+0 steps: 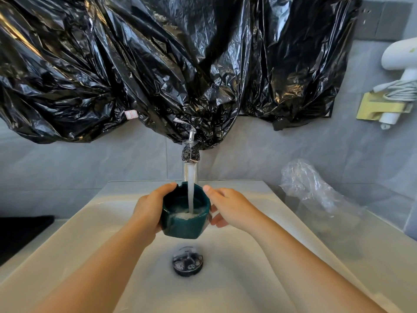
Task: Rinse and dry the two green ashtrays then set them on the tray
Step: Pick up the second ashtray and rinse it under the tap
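Observation:
A dark green ashtray (184,224) is held over the white sink (259,256), under the running tap (190,170). Water streams into its bowl and foams there. My left hand (150,211) grips its left side, thumb on the rim. My right hand (228,205) is at its right side, thumb by the rim and fingers curled under; how firmly it holds is unclear. A second ashtray and the tray are out of view.
Black plastic sheeting (158,64) hangs over the wall above the tap. The drain stopper (188,260) sits in the basin. A crumpled clear plastic bag (316,190) lies on the counter at right. A white hair dryer (399,64) hangs at upper right. A dark object (20,233) lies at left.

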